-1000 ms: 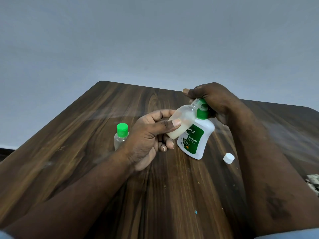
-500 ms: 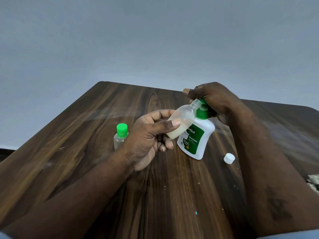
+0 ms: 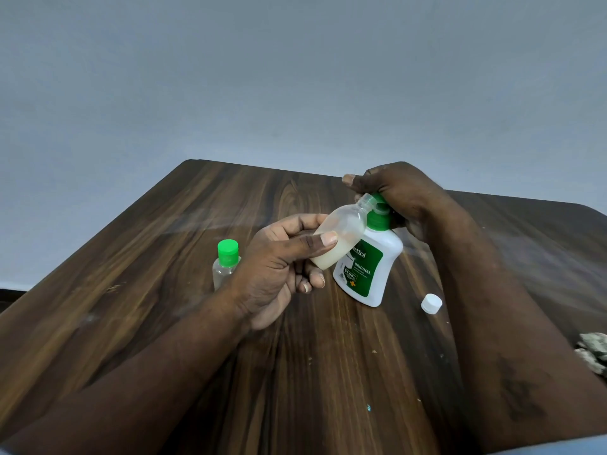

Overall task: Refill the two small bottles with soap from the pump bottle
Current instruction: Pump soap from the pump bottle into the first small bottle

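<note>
No change from half a second ago: hands and bottles keep their places. One open small bottle [image 3: 341,238], translucent plastic, tilted, creamy soap pooled low, is pinched by the left hand [image 3: 279,267], neck at the green nozzle. The pump bottle [image 3: 368,267] (glossy white, green label) stands mid-way across the wooden table [image 3: 164,290], its head gripped by the curled right hand [image 3: 397,195]. The capped small bottle [image 3: 225,264] stands leftward, and the white cap [image 3: 431,303] lies toward the right edge.

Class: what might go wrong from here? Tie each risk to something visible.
1. The small clear plastic bottle, tilted in the left hand, may slip from the nozzle of the white-and-green pump bottle, spilling soap onto the dark wooden table.
2. The right hand grips the pump head; a hard press might tip that bottle.
</note>
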A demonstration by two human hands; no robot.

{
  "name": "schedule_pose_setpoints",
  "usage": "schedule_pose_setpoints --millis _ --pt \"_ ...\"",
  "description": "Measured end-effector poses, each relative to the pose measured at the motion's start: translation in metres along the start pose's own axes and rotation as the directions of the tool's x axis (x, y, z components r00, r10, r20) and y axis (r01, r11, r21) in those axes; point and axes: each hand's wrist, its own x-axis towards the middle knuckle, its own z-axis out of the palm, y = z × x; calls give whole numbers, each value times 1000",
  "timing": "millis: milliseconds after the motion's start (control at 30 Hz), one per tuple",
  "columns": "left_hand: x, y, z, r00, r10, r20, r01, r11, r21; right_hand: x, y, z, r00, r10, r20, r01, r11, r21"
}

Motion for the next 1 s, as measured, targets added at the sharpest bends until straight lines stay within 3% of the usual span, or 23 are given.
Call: schedule_pose_setpoints --millis 333,1000 --pt "0 -1 0 1000 -2 -1 2 1000 -6 2 4 2 999 42 20 -43 995 88" --pt "-1 0 2 1000 12 -19 -11 1000 4 2 5 2 999 38 25 -40 997 62"
